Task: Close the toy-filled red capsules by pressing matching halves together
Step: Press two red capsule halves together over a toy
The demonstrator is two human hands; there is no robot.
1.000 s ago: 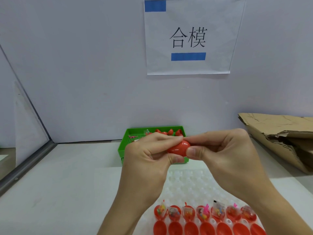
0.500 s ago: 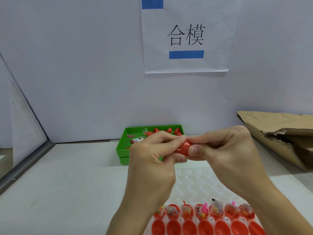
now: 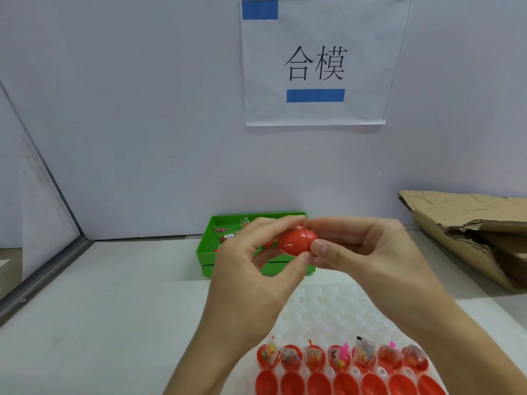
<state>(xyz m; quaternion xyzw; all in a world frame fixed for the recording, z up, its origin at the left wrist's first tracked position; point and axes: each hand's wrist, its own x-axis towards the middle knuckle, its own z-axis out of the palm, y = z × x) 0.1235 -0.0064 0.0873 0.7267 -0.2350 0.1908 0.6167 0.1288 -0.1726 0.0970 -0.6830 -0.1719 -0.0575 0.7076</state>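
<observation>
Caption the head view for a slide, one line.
Left hand and right hand pinch a glossy red plastic capsule together above a row of toy-filled red capsule halves.

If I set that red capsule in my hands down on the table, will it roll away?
Probably: the red capsule looks rounded and glossy, so likely to roll and slip. It seems light, pinched by fingertips of the left hand and right hand.

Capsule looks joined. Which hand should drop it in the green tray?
Left, probably. The left hand pinches the capsule on the side nearer the green tray, which lies behind and left; the right hand grips the far end.
</observation>
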